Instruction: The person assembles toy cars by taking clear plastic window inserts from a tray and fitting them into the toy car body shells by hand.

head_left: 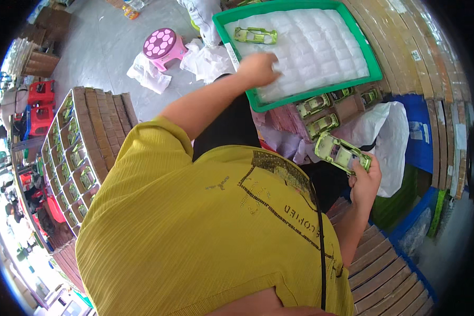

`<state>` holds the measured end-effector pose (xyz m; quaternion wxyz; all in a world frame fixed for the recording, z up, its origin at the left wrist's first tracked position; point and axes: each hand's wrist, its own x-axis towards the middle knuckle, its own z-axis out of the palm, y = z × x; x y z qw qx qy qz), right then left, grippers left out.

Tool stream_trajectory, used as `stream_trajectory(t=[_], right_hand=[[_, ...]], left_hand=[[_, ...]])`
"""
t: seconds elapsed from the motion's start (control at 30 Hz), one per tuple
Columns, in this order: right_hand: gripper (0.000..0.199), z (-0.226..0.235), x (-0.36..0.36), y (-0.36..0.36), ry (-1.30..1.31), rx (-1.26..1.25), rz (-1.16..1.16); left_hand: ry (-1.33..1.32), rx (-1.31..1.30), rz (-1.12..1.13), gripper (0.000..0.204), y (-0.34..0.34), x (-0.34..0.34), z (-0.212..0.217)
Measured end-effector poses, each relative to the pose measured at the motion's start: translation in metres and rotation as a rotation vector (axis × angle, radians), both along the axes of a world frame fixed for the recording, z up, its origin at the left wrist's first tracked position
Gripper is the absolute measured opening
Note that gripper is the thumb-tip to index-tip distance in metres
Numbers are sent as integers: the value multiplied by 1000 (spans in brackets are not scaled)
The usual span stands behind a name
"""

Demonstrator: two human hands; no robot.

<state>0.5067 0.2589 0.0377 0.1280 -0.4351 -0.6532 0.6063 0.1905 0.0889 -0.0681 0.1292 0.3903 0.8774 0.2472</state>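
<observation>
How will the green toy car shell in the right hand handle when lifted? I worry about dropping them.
The green car shell looks hollow thin plastic, so probably light and fairly stiff. The right hand grips one end; its glossy surface may be slippery.

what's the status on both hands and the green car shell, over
Left hand reaching into green tray, on the white packets. Right hand gripping green car shell. Nothing blocking either hand.
</observation>
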Motion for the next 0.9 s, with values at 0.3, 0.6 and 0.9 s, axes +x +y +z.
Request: stream_trajectory(t=[0.3,0.6,0.9], right_hand=[[17,21,-73,2,62,129,108],[20,69,-133,-24,109,282,376],[21,128,-139,-73,285,220,605]], left_hand=[[328,-340,70,39,9,-116,-24],[7,350,168,51,-25,-23,64],[-188,808,56,52,-66,58,119]])
